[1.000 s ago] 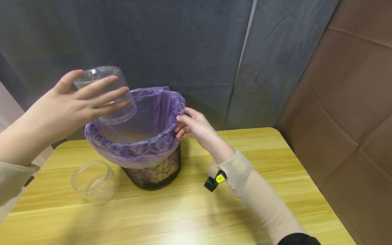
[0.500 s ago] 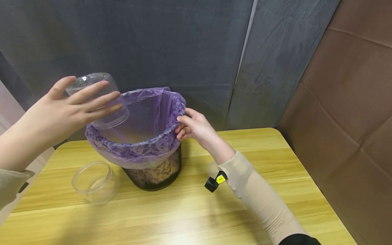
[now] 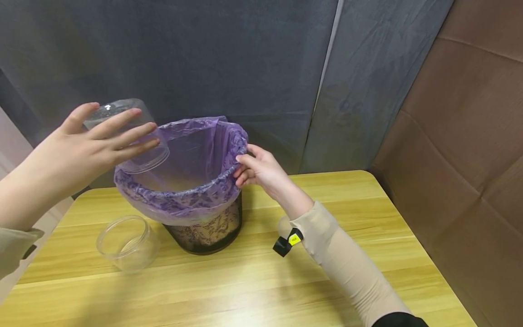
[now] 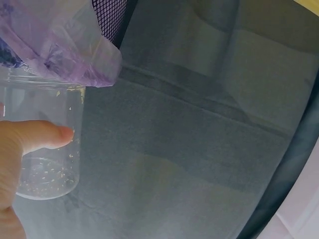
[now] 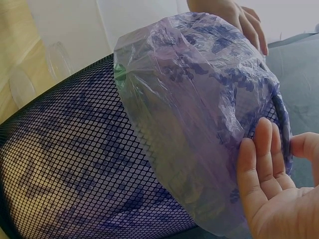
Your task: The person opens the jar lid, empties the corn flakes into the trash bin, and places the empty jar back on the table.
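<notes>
My left hand [image 3: 96, 145] grips a clear plastic jar [image 3: 145, 157], tipped nearly upside down over the left side of a mesh wastebasket [image 3: 208, 229]. Small pale flecks cling inside the jar [image 4: 50, 174] in the left wrist view, where its mouth lies partly behind the bag. A purple bin liner [image 3: 184, 206] lines the wastebasket and folds down over its rim. On the right side, my right hand [image 3: 263, 172] pinches the lined rim, with the thumb on one side and fingers on the other, seen closely in the right wrist view.
A second clear jar [image 3: 128, 245] stands upright on the wooden table [image 3: 245, 290], left of the wastebasket. A small clear round item [image 3: 283, 225] is partly hidden by my right wrist. Grey curtain [image 3: 245, 59] hangs behind; a brown panel [image 3: 470, 136] borders the right.
My left hand has drawn the tipped jar a little left and down. The right hand keeps its hold on the rim, and the wastebasket stays in place.
</notes>
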A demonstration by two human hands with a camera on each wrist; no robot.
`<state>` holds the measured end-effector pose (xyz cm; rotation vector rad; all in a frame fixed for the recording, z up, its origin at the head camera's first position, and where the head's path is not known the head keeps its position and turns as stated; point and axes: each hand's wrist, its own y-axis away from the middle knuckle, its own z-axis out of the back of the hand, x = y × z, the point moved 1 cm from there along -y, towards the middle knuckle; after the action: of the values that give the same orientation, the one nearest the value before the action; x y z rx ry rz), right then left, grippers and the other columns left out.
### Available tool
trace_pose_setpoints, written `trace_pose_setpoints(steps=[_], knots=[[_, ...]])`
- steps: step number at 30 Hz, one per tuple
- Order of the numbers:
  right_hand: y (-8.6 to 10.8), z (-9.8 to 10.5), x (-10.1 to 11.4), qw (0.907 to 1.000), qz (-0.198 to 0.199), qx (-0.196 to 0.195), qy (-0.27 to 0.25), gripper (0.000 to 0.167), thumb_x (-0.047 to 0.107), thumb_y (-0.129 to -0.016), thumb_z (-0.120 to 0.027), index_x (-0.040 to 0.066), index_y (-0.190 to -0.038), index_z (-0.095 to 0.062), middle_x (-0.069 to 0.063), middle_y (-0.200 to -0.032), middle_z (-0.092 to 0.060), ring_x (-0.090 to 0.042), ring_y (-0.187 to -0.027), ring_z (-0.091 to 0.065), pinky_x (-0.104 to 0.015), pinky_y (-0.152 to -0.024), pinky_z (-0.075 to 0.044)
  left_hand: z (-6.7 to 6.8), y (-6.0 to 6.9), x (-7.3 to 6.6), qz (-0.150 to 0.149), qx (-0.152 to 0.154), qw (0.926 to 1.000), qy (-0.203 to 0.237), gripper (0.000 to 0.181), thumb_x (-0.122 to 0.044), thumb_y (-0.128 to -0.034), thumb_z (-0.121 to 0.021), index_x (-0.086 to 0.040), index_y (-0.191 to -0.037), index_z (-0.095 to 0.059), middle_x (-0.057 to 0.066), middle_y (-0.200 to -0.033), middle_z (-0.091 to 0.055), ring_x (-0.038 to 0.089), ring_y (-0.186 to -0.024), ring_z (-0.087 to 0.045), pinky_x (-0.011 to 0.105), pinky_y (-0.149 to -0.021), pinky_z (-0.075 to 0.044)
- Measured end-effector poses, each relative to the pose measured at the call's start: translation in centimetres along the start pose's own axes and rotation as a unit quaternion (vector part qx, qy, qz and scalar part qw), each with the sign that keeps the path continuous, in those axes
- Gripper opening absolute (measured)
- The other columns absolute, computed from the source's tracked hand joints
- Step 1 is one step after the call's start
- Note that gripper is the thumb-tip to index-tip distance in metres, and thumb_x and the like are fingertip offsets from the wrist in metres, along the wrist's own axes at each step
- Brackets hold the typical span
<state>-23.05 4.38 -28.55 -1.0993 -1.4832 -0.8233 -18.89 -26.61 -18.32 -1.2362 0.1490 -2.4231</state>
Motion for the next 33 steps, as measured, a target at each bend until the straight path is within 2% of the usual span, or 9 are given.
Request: trace_pose_setpoints(steps=[8,12,15,20,24,27,30,33], knots=[[-0.1,0.0,-0.1,1.0,0.001,0.001,0.0,0.038,0.007,-0.099,-0.048,0.001,-0.135,-0.04,-0.011,-0.066,-0.059,-0.016,-0.049,-0.059,-0.028,-0.053,-0.052,0.2,-0.6,0.0,-0.006,-0.017,0.9997,-0.016,0.137,0.026,-0.0459,-0.073,-0.025,-0.154,-0.006,0.004,-0.156,-0.022,0.027,-0.14,-0.025,0.059,-0.103,-0.025],[-0.1,0.0,-0.1,1.0,0.003,0.001,0.0,0.038,0.007,-0.098,-0.048,0.001,-0.135,-0.04,-0.01,-0.066,-0.059,-0.016,-0.049,-0.059,-0.028,-0.053,-0.052,0.6,-1.5,0.0,-0.007,-0.023,0.9996,-0.012,0.121,0.029,-0.0575,-0.063,-0.024,-0.154,-0.011,0.004,-0.157,-0.022,0.026,-0.14,-0.024,0.059,-0.105,-0.023],[-0.2,0.0,-0.1,1.0,0.003,0.001,-0.001,0.038,0.007,-0.098,-0.048,0.001,-0.135,-0.04,-0.01,-0.066,-0.059,-0.016,-0.048,-0.059,-0.028,-0.053,-0.052,0.7,-2.1,-0.1,-0.009,-0.03,0.9995,0.004,0.106,0.029,-0.0681,-0.049,-0.024,-0.153,-0.015,0.003,-0.157,-0.022,0.026,-0.14,-0.024,0.059,-0.107,-0.019],[-0.2,-0.1,-0.1,1.0,0.004,0.002,-0.003,0.039,0.006,-0.098,-0.048,0.001,-0.136,-0.04,-0.01,-0.066,-0.06,-0.016,-0.048,-0.059,-0.028,-0.053,-0.052,0.6,-2.6,-0.5,-0.012,-0.048,0.9986,-0.02,0.104,0.028,-0.0726,-0.043,-0.026,-0.154,-0.008,0.001,-0.156,-0.025,0.024,-0.139,-0.028,0.055,-0.109,-0.018],[-0.2,-0.2,-0.1,1.0,0.004,0.004,-0.002,0.039,0.006,-0.098,-0.048,0.001,-0.136,-0.04,-0.01,-0.066,-0.059,-0.016,-0.048,-0.058,-0.028,-0.053,-0.052,0.7,-2.3,-0.4,-0.019,-0.036,0.9992,-0.001,0.101,0.029,-0.0748,-0.037,-0.026,-0.155,-0.007,0.003,-0.156,-0.023,0.025,-0.139,-0.027,0.058,-0.109,-0.018],[-0.3,-0.2,-0.1,1.0,0.004,0.005,-0.002,0.038,0.006,-0.098,-0.048,0.001,-0.135,-0.04,-0.01,-0.066,-0.059,-0.016,-0.048,-0.058,-0.028,-0.053,-0.052,0.5,-1.9,-0.3,-0.02,-0.028,0.9994,0.005,0.104,0.03,-0.0727,-0.042,-0.026,-0.154,-0.008,0.003,-0.156,-0.023,0.026,-0.14,-0.026,0.059,-0.108,-0.018],[-0.3,-0.3,-0.1,1.0,0.005,0.002,-0.003,0.038,0.006,-0.098,-0.048,0.0,-0.135,-0.04,-0.01,-0.065,-0.059,-0.016,-0.048,-0.058,-0.028,-0.053,-0.052,0.1,-1.3,-0.2,-0.023,-0.029,0.9991,-0.018,0.107,0.029,-0.0711,-0.047,-0.025,-0.154,-0.008,0.002,-0.156,-0.023,0.024,-0.139,-0.027,0.057,-0.107,-0.023],[-0.3,-0.3,-0.2,1.0,0.006,-0.001,-0.004,0.039,0.006,-0.098,-0.048,0.0,-0.135,-0.04,-0.01,-0.065,-0.059,-0.016,-0.047,-0.058,-0.028,-0.052,-0.052,-0.6,-0.7,-0.3,-0.035,-0.025,0.9968,-0.068,0.106,0.03,-0.0739,-0.046,-0.022,-0.154,-0.001,0.001,-0.158,-0.017,0.022,-0.138,-0.03,0.053,-0.104,-0.031]])
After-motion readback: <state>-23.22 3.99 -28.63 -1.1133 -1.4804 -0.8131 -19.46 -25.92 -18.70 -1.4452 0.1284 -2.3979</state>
